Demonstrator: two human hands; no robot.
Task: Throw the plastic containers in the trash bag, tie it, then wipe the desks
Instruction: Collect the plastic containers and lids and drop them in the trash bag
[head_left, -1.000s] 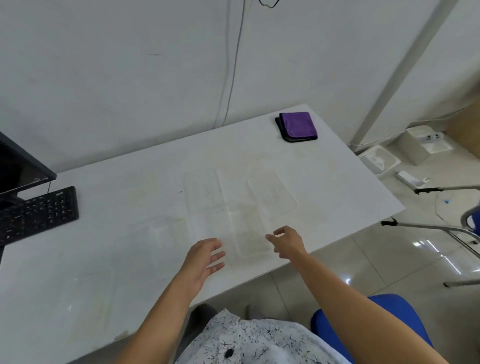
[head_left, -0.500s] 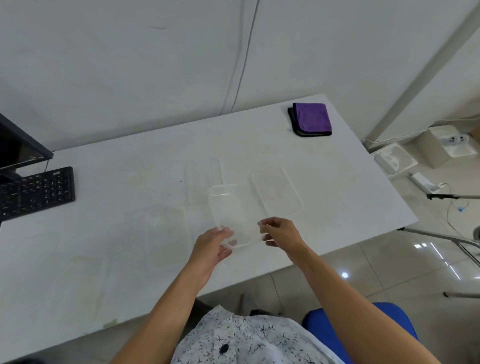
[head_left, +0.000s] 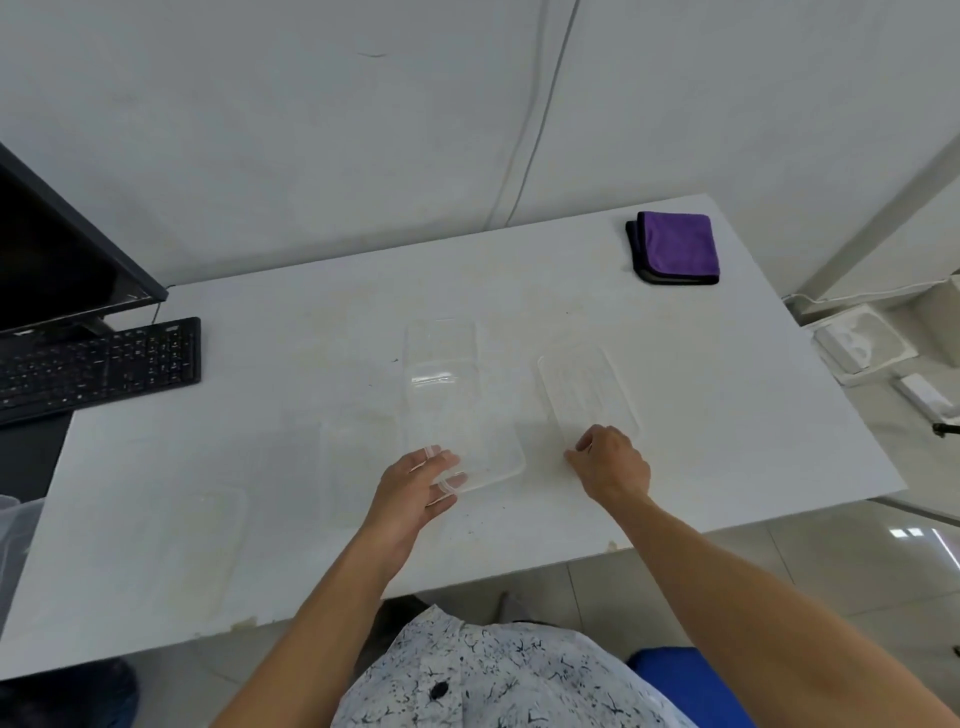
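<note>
Several clear plastic containers and lids lie on the white desk (head_left: 737, 415). My left hand (head_left: 415, 488) is shut on the near corner of one clear container (head_left: 467, 421), which is lifted and tilted above the desk. A flat clear lid (head_left: 587, 395) lies to its right. My right hand (head_left: 610, 462) hovers at that lid's near edge with curled fingers that hold nothing. Another lid (head_left: 439, 340) lies behind the held container. A faint clear container (head_left: 353, 457) sits to its left, and a further lid (head_left: 208, 545) lies at the near left. A folded purple cloth (head_left: 675, 247) rests at the far right corner.
A black keyboard (head_left: 98, 364) and a monitor (head_left: 52, 249) stand at the left. A bit of translucent bag (head_left: 10, 519) shows at the left edge. A blue chair (head_left: 675, 680) is below me. White boxes (head_left: 862, 345) lie on the floor at the right.
My right hand has let go of the clear container and moved right to the lid. My left hand alone keeps the container, now raised higher over the desk.
</note>
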